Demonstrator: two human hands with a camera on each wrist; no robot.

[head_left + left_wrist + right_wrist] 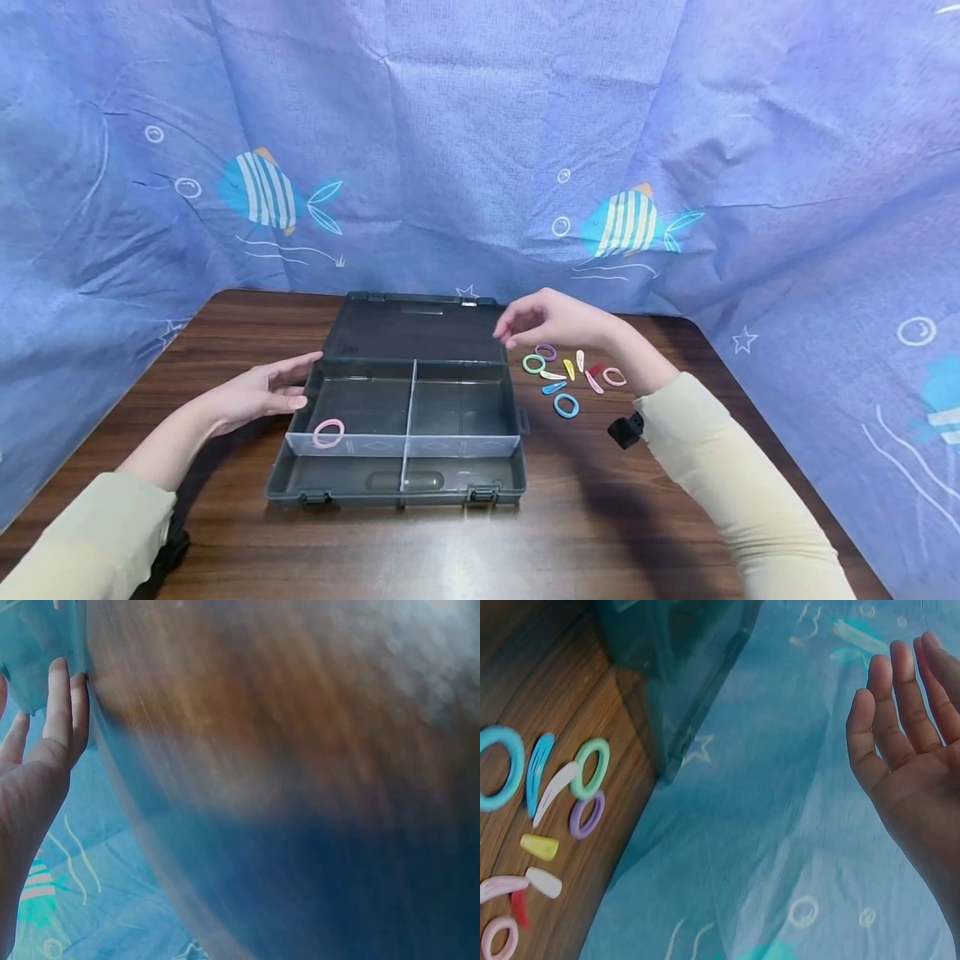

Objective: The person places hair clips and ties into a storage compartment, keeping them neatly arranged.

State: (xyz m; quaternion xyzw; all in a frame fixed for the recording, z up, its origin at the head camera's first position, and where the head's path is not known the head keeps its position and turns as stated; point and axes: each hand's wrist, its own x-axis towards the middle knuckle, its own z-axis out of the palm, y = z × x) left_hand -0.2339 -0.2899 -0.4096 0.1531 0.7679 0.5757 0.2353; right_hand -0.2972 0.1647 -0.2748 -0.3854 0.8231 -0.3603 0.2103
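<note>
From where I stand, the right hand [546,322] hangs in the air by the right edge of the lid [412,333], fingers loosely bent and a little apart, nothing to be seen in them. With so light a curl, a small ring could slip out early, I'd judge. The left hand [262,393] has its fingers spread along the box [352,500], tips at its left wall, thumb near the side; I can't tell how hard it presses. A push there might slide the box toward the loose pieces.

In the box, a pink ring [318,437] shows against the front divider [367,443]. I can't tell whether it leans there or straddles the top; if it straddles, a knock could tip it into the wrong compartment.

Right of the box, on the table [465,554], the green ring [526,365] sits near the purple ring [553,352], with the clips just beside, so a hasty pinch may drag two at once. The flat clips, like the yellow clip [569,370], look hard to lift. Nearest me, the blue ring [557,406] lies not far from the black wrist mount [625,431], which could sweep it aside if the arm drops.
</note>
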